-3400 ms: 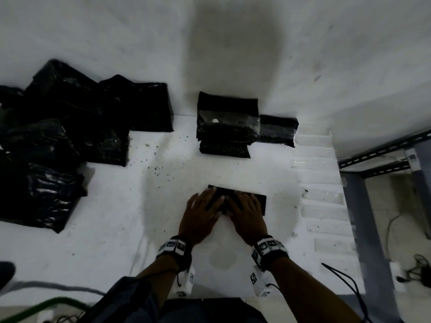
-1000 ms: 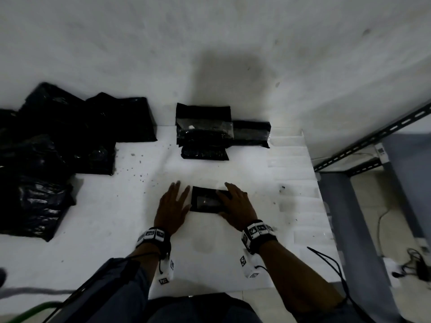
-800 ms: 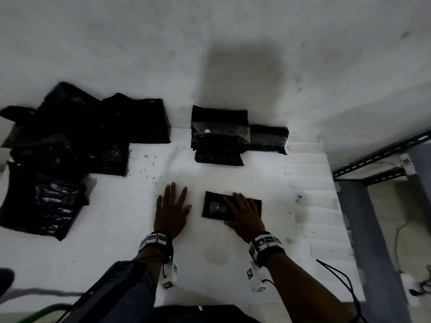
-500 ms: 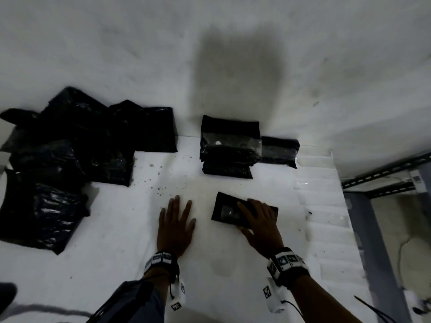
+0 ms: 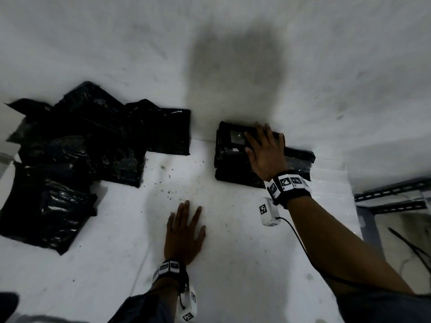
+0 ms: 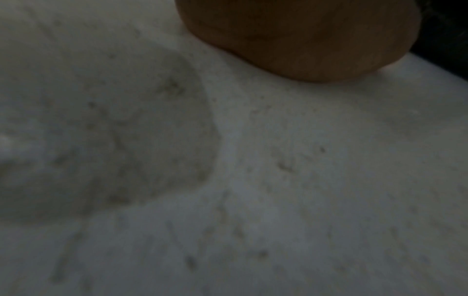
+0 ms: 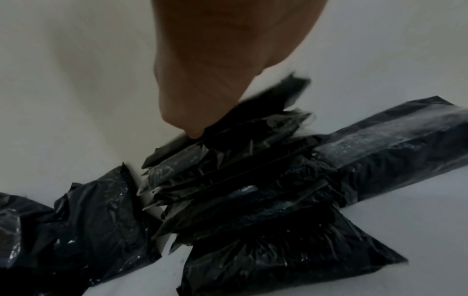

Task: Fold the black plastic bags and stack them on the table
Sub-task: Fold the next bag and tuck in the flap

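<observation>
Folded black bag under flat, unclenched right hand: press square onto stack beneath grip, left hand flat, released on tabletop.

Bare table (middle) between unfolded bags and stack.

The white, speckled surface carries a stack of folded bags against the wall, a loose heap of black bags and the flat left hand.
</observation>
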